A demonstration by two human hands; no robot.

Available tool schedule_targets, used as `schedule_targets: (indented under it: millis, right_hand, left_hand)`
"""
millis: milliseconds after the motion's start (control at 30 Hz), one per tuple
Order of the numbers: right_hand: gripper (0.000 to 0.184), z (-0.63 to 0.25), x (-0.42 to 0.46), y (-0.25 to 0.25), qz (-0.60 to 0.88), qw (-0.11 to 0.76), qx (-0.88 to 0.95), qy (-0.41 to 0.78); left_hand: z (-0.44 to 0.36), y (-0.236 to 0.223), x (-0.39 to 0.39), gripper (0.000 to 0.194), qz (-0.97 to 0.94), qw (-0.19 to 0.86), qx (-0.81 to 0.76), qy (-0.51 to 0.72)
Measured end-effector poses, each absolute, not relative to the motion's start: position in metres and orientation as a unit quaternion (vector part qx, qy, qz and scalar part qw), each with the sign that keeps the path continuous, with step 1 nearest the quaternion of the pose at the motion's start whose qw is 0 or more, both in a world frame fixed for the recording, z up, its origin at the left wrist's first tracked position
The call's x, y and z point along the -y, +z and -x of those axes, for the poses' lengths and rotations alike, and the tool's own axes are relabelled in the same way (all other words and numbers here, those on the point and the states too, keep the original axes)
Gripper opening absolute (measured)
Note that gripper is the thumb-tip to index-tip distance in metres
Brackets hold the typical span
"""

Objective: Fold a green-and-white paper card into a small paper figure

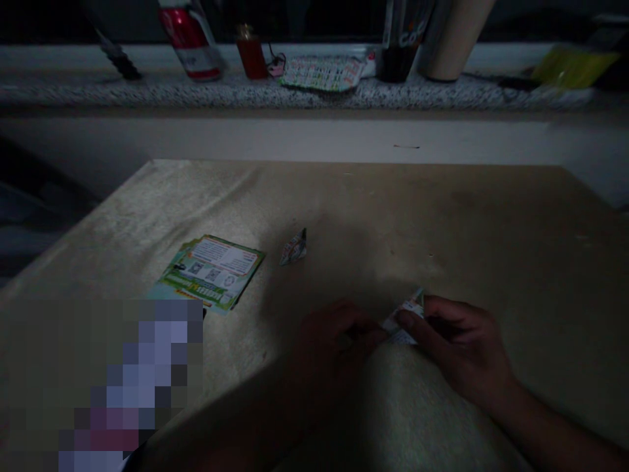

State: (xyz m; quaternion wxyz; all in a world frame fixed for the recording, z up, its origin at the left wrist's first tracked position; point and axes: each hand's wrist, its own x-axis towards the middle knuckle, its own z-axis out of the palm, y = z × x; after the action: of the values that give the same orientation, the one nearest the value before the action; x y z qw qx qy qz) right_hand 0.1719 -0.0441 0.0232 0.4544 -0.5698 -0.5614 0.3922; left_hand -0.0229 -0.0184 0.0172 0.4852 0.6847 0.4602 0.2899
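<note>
Between my two hands is a small folded piece of printed paper [405, 319], roughly triangular, with a pointed tip at the top. My right hand [462, 341] pinches its right side, the thumb lying across the front. At its lower left corner, my left hand [339, 334] has thumb and fingertips closed on the paper; this hand is in deep shadow. Farther off on the table lies another small folded paper piece [295, 248], diamond-like in outline. To the left sits a stack of green and white printed leaflets [216, 269].
The pale table [472, 216] meets a white wall. Along the granite sill [147, 95] stand a red can [190, 42], a small red bottle [251, 56], a patterned pouch [322, 72], a dark bottle [400, 46] and a beige cylinder [455, 39]. A pixelated patch covers the lower left.
</note>
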Motion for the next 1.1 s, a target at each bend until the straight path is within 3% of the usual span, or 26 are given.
schedule_targets:
  millis: [533, 700, 1100]
  right_hand:
    - [0.031, -0.1719, 0.0376, 0.0177, 0.561, 0.483, 0.470, 0.481]
    - [0.031, -0.1720, 0.0373, 0.0194, 0.564, 0.487, 0.471, 0.472]
    - [0.030, -0.1713, 0.0390, 0.0205, 0.567, 0.490, 0.479, 0.458]
  left_hand:
    - [0.0232, 0.0127, 0.0132, 0.023, -0.613, 0.565, -0.491, 0.251]
    - [0.0231, 0.0130, 0.0129, 0.040, -0.672, 0.534, -0.469, 0.209]
    - [0.0212, 0.0162, 0.0111, 0.044, -0.753, 0.478, -0.414, 0.183]
